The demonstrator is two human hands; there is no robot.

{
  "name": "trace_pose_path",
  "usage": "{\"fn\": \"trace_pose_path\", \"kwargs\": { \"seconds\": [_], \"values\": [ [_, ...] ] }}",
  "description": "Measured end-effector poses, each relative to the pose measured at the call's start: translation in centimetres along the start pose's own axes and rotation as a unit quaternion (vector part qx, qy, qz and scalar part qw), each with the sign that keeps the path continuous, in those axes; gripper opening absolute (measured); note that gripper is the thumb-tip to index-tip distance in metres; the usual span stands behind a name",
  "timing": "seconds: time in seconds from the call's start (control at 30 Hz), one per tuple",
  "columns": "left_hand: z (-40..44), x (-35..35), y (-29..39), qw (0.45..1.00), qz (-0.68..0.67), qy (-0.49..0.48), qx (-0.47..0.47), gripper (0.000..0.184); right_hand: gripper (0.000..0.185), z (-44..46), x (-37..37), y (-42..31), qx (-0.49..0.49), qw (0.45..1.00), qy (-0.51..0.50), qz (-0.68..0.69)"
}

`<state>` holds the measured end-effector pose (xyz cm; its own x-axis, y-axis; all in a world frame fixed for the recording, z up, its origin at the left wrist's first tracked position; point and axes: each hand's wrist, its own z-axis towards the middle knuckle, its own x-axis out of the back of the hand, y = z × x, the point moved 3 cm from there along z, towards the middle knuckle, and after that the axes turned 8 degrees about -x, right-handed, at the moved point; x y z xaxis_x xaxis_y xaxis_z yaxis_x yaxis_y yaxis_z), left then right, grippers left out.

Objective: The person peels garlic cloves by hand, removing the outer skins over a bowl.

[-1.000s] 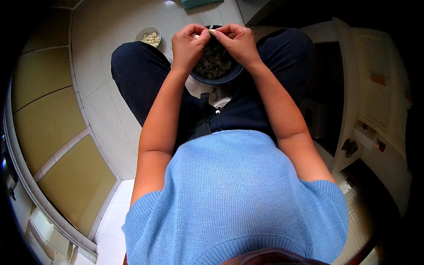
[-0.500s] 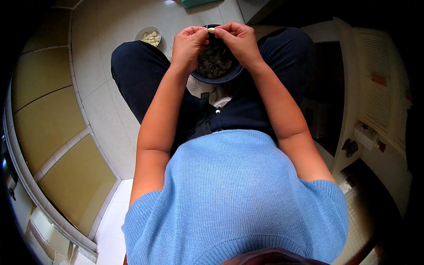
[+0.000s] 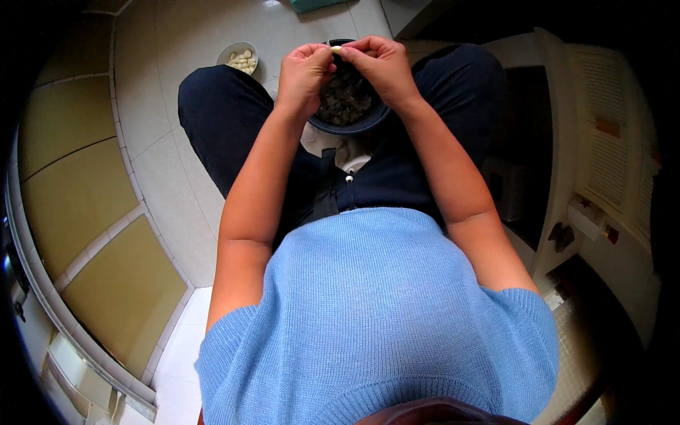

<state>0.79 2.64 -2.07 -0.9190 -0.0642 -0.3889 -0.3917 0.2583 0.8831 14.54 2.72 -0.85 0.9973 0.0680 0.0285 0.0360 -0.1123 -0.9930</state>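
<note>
A pale garlic clove (image 3: 336, 49) is pinched between my two hands, over a dark bowl (image 3: 347, 129) set between my knees. My left hand (image 3: 304, 74) grips the clove's left end with thumb and index finger. From the other side, my right hand (image 3: 383, 67) holds it in a thumb-and-finger pinch. Dark, flaky scraps (image 3: 343, 99) fill the bowl below; their exact kind is hard to make out. Beyond my left knee, a white bowl (image 3: 222, 55) on the floor holds several peeled garlic cloves (image 3: 242, 60).
Light floor tiles (image 3: 159, 152) stretch out to the left, up to yellowish cabinet doors (image 3: 120, 290). A teal object (image 3: 315, 6) lies at the top edge. On the right stand a dark opening and a pale louvred panel (image 3: 605, 152).
Both hands stay almost in place, with a slight shift of the fingers around the clove. Less of the clove shows between the fingertips now.
</note>
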Motion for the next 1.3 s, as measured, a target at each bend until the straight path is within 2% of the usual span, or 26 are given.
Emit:
{"fn": "trace_pose_path", "kwargs": {
  "seconds": [0.07,0.47,0.6,0.67,0.77,0.97,1.3],
  "values": [
    [0.0,-0.1,0.0,1.0,-0.017,-0.005,0.009,0.005,0.013,-0.1,0.0,-0.2,-0.075,0.99,-0.031,0.117],
    [0.0,-0.2,0.0,0.997,-0.068,-0.031,0.019,0.009,0.013,0.4,0.4,1.1,-0.122,0.963,-0.067,0.232],
    [0.0,-0.1,0.0,0.995,-0.091,-0.044,0.01,0.014,0.013,0.2,0.4,0.8,-0.125,0.962,-0.048,0.236],
    [0.0,-0.2,0.2,0.999,-0.033,-0.021,0.007,0.017,0.013,0.2,0.4,0.3,-0.098,0.964,-0.037,0.246],
    [-0.4,-0.7,0.6,0.999,-0.005,-0.036,-0.01,0.019,0.014,0.3,0.4,0.5,-0.097,0.967,-0.044,0.232],
    [0.0,-0.1,0.5,0.997,0.008,-0.069,-0.04,0.017,0.013,0.2,0.4,0.1,-0.094,0.972,-0.043,0.209],
    [-0.2,-0.2,0.8,0.998,0.037,-0.037,-0.042,0.017,0.013,0.2,0.5,0.2,-0.084,0.975,-0.039,0.204]
  ]
}}
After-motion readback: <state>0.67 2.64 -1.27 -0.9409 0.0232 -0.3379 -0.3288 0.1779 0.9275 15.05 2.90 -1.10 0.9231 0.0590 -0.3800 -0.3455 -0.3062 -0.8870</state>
